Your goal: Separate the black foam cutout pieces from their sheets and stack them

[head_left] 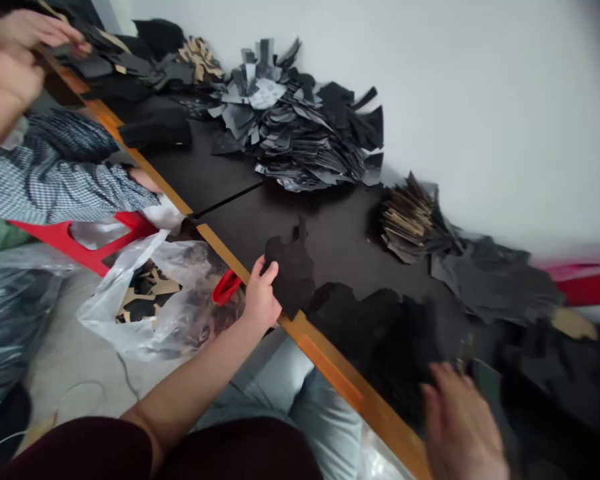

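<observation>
My left hand (pixel 262 297) pinches the edge of a black leather-like offcut (pixel 291 270) at the orange wooden edge (pixel 325 363) of a dark table. My right hand (pixel 460 423) is blurred, fingers apart, just above a heap of black offcuts (pixel 385 333). Behind them lie a large pile of grey and black scraps (pixel 290 120) and a bundle of tan-edged scraps (pixel 407 220). Across the table, a co-worker's hands (pixel 23 57) handle dark scraps at the far corner.
A co-worker's checked sleeve (pixel 55 183) reaches the near table edge. Below that edge are a clear plastic bag of scraps (pixel 150 300), a red handle (pixel 226 287), a red chair frame (pixel 65 240) and a black plastic bag (pixel 10 320). A white wall (pixel 455 87) backs the table.
</observation>
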### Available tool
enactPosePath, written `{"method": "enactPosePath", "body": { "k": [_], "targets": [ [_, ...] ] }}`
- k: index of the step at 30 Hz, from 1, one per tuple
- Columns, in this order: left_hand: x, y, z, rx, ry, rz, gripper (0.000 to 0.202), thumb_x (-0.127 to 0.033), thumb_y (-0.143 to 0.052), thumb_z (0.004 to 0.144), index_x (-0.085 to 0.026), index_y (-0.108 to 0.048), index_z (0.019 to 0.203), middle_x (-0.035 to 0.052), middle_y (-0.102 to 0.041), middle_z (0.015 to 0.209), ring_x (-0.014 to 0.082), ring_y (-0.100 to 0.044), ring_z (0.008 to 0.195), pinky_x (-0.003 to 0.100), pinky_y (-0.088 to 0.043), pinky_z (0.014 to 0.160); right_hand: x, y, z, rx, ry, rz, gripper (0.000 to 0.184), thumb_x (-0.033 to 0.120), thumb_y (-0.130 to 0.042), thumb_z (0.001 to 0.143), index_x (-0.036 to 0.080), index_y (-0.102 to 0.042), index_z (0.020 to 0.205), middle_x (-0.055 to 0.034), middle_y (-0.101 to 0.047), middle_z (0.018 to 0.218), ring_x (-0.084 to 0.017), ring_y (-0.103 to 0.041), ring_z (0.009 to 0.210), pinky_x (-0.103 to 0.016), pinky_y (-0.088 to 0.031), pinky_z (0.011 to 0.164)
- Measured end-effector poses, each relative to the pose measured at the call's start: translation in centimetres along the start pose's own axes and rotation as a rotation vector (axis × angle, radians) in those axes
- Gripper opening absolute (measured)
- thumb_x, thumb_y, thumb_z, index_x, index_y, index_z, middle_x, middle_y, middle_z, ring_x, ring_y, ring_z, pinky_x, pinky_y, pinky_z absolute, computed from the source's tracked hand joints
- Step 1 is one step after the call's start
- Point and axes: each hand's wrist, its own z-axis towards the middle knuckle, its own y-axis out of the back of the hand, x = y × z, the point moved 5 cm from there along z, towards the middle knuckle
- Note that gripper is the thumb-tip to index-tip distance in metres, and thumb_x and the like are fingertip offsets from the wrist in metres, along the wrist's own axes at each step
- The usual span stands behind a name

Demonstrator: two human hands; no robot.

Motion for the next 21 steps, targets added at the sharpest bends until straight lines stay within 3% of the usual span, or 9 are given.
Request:
{"method": "enactPosePath", "body": {
  "k": [3, 5, 8, 12, 16, 19, 21],
  "targets": [
    [-0.5, 0.0, -0.4, 0.007, 0.034, -0.017, 0.029, -0.018, -0.071, 0.068, -0.024, -0.058, 0.094, -0.0017, -0.071, 0.088, 0.021, -0.066, 0.096, 0.041, -0.049, 0.094, 2.8, -2.9, 0.1, 0.03, 0.023, 0.003, 0.045, 0.038, -0.05, 0.089, 0.02, -0.051, 0.13, -0.0153, -0.058, 0.126, -0.037, -0.051, 0.121, -0.061, -0.042, 0.096],
    [-1.1, -0.4, -1.1, 0.038, 0.036, -0.008, 0.023, -0.018, -0.067, 0.072, -0.024, -0.06, 0.094, -0.0017, -0.071, 0.09, 0.0199, -0.066, 0.096, 0.039, -0.049, 0.095, 6.8, -4.7, 3.0, 0.066, 0.096, 0.197, 0.053, 0.036, -0.054, 0.087, 0.019, -0.042, 0.137, -0.014, -0.048, 0.138, -0.034, -0.037, 0.133, -0.056, -0.041, 0.101],
    [-2.4, -1.1, -2.6, 0.099, 0.04, 0.026, 0.016, -0.018, -0.061, 0.078, -0.022, -0.063, 0.093, 0.0002, -0.071, 0.093, 0.018, -0.066, 0.096, 0.033, -0.05, 0.093, 13.1, -7.6, 7.9, 0.263, 0.273, 0.296, 0.059, 0.04, -0.054, 0.087, 0.019, -0.039, 0.14, -0.0114, -0.028, 0.151, -0.036, -0.02, 0.14, -0.057, -0.035, 0.105],
    [-3.5, -1.3, -4.9, 0.175, 0.058, 0.087, 0.018, -0.022, -0.057, 0.084, -0.024, -0.064, 0.1, 0.0036, -0.068, 0.11, 0.0212, -0.061, 0.11, 0.034, -0.05, 0.094, 17.6, -9.7, 10.7, 0.375, 0.391, 0.331, 0.048, 0.032, -0.044, 0.092, 0.026, -0.04, 0.14, -0.0029, -0.028, 0.152, -0.033, -0.024, 0.139, -0.051, -0.04, 0.104],
    [-3.4, -1.2, -5.6, 0.22, 0.049, 0.142, 0.021, -0.028, -0.061, 0.083, -0.024, -0.064, 0.103, 0.0054, -0.066, 0.115, 0.0257, -0.058, 0.114, 0.039, -0.051, 0.094, 16.2, -8.1, 11.0, 0.3, 0.279, 0.282, 0.047, 0.016, -0.032, 0.093, 0.027, -0.043, 0.138, -0.0029, -0.038, 0.147, -0.029, -0.032, 0.136, -0.051, -0.037, 0.105],
    [-3.1, -1.3, -5.2, 0.25, 0.02, 0.161, 0.021, -0.028, -0.063, 0.082, -0.022, -0.065, 0.101, 0.007, -0.065, 0.117, 0.0266, -0.059, 0.112, 0.04, -0.052, 0.092, 12.5, -4.8, 10.7, 0.04, 0.085, 0.209, 0.049, 0.012, -0.027, 0.092, 0.025, -0.044, 0.137, -0.0049, -0.046, 0.142, -0.025, -0.038, 0.134, -0.048, -0.033, 0.109],
    [-3.3, -0.9, -4.5, 0.219, 0.006, 0.156, 0.02, -0.027, -0.063, 0.081, -0.021, -0.064, 0.101, 0.0065, -0.066, 0.115, 0.0253, -0.062, 0.107, 0.04, -0.052, 0.091, 9.9, -3.8, 9.4, -0.082, -0.032, 0.149, 0.048, 0.014, -0.03, 0.092, 0.024, -0.044, 0.137, -0.0073, -0.046, 0.141, -0.025, -0.039, 0.133, -0.048, -0.032, 0.109]
  ]
}}
